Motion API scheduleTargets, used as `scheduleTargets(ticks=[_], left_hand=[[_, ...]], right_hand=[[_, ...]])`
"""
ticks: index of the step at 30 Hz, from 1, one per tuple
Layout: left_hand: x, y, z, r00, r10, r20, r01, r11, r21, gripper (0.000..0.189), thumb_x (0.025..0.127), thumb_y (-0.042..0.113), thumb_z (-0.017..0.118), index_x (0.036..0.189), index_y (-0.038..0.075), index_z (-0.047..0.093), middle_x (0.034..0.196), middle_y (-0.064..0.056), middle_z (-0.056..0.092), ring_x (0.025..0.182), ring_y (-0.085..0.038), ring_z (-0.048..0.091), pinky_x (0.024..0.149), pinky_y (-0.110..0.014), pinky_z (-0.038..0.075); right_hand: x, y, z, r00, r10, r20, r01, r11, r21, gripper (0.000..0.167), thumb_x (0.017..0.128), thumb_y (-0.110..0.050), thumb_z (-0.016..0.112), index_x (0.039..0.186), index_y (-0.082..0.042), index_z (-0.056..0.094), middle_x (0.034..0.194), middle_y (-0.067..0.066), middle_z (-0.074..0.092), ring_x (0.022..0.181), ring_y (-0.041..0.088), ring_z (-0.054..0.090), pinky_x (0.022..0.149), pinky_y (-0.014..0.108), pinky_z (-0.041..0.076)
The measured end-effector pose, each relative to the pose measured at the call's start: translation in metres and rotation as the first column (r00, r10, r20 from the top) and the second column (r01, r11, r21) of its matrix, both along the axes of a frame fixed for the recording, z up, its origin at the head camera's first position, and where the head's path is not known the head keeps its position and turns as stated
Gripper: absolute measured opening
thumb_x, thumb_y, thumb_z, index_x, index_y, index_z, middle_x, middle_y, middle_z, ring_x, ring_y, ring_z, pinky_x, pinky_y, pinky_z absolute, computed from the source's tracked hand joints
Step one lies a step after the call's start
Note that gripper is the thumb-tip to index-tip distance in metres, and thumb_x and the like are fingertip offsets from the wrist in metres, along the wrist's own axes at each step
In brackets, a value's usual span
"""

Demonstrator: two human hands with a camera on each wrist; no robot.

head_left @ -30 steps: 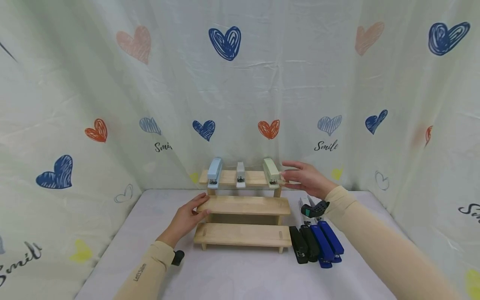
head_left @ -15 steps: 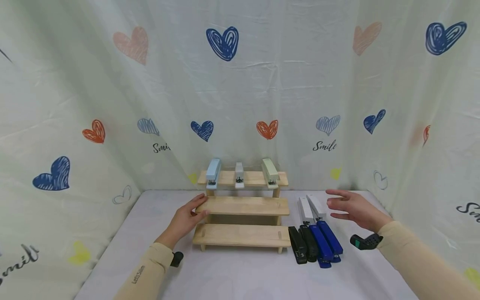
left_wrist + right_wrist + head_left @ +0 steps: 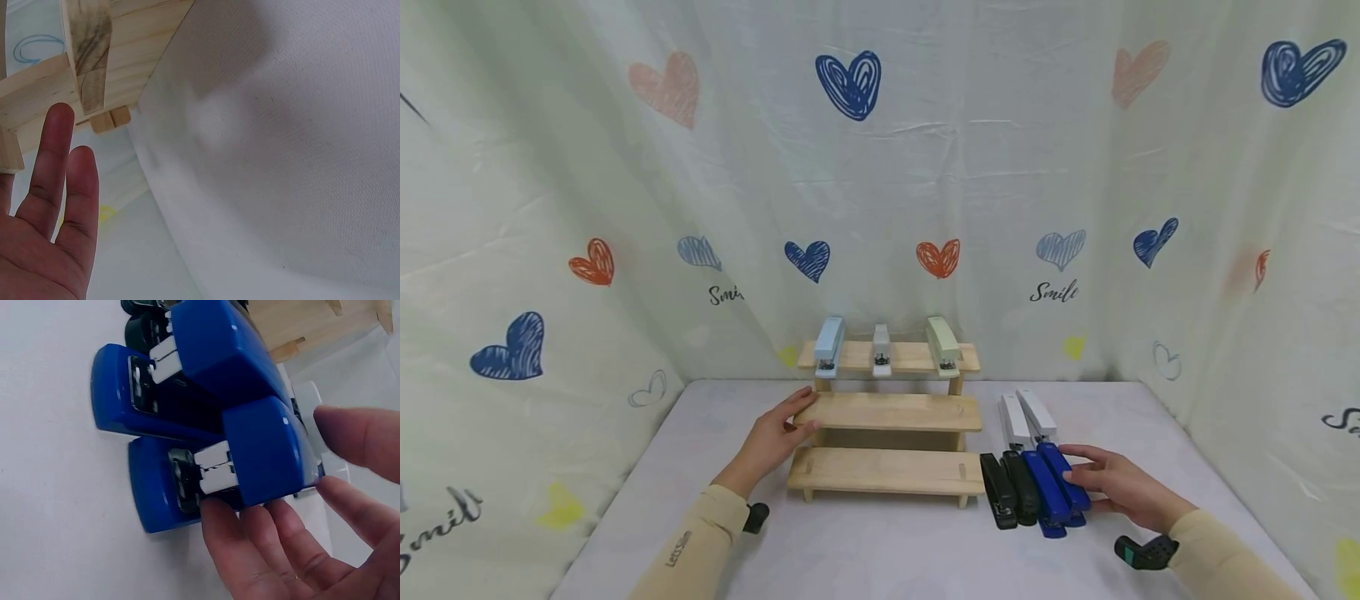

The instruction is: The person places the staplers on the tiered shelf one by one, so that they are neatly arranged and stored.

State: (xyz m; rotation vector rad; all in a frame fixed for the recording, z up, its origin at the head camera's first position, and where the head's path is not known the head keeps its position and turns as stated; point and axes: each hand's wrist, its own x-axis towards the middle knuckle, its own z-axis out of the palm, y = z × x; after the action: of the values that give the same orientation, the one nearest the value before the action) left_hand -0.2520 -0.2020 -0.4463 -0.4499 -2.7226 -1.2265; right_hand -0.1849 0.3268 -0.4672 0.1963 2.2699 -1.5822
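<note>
In the head view, the left hand (image 3: 775, 437) holds the left end of the middle shelf of a three-tier wooden rack (image 3: 887, 411), thumb at the front corner, forefinger at the back. Two of its fingers (image 3: 53, 153) stretch out straight in the left wrist view. The right hand (image 3: 1123, 483) is at the rightmost blue stapler (image 3: 1063, 477). Its fingertips (image 3: 222, 515) lie along that stapler's side, and its thumb stands spread just off the top. Another blue stapler (image 3: 1045, 487) lies alongside. A light blue stapler (image 3: 830, 342), a grey stapler (image 3: 882, 346) and a pale green stapler (image 3: 943, 342) stand on the top shelf.
Two black staplers (image 3: 997, 490) lie between the blue ones and the rack's bottom shelf (image 3: 887, 468). Behind them are two white staplers (image 3: 1015, 419). A heart-printed curtain (image 3: 880, 183) surrounds the white-covered table (image 3: 880, 550).
The right hand has moved from beside the pale green stapler out to the right, then down and in to the rightmost blue stapler. The left hand keeps its place on the rack.
</note>
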Motion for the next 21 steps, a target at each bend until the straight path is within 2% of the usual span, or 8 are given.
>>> scheduleTargets(ticks=[6,13,21], left_hand=[[-0.0002,0.0003,-0.0015,1.000,0.000,-0.006,0.000,1.000,-0.002,0.054,0.096,0.025,0.070,0.143,0.006,0.055,0.155,-0.010,0.041,0.136,-0.033,0.043,0.089,-0.041,0.049],[0.0004,0.0004,-0.0020,1.000,0.003,-0.008,-0.003,1.000,-0.009,0.054,0.096,0.025,0.070,0.143,0.005,0.055,0.155,-0.010,0.041,0.136,-0.033,0.043,0.087,-0.038,0.049],[0.0004,0.0018,-0.0011,1.000,0.009,0.004,-0.009,1.000,-0.005,0.053,0.096,0.024,0.070,0.143,0.006,0.055,0.155,-0.008,0.040,0.136,-0.031,0.043,0.087,-0.037,0.049]], right_hand=[[0.0039,-0.0034,-0.0010,1.000,-0.015,0.008,0.015,1.000,-0.016,0.066,0.098,-0.015,0.065,0.153,-0.001,0.030,0.136,0.039,0.043,0.104,0.040,0.063,0.084,0.056,0.053],[0.0064,-0.0007,-0.0043,0.999,-0.008,0.037,0.010,0.998,-0.056,0.072,0.097,-0.016,0.067,0.156,-0.004,0.026,0.135,0.038,0.043,0.100,0.038,0.065,0.082,0.054,0.054],[0.0083,0.0044,-0.0082,0.998,0.045,0.038,-0.039,0.988,-0.147,0.078,0.098,-0.018,0.067,0.157,-0.004,0.019,0.138,0.043,0.035,0.103,0.040,0.064,0.086,0.056,0.052]])
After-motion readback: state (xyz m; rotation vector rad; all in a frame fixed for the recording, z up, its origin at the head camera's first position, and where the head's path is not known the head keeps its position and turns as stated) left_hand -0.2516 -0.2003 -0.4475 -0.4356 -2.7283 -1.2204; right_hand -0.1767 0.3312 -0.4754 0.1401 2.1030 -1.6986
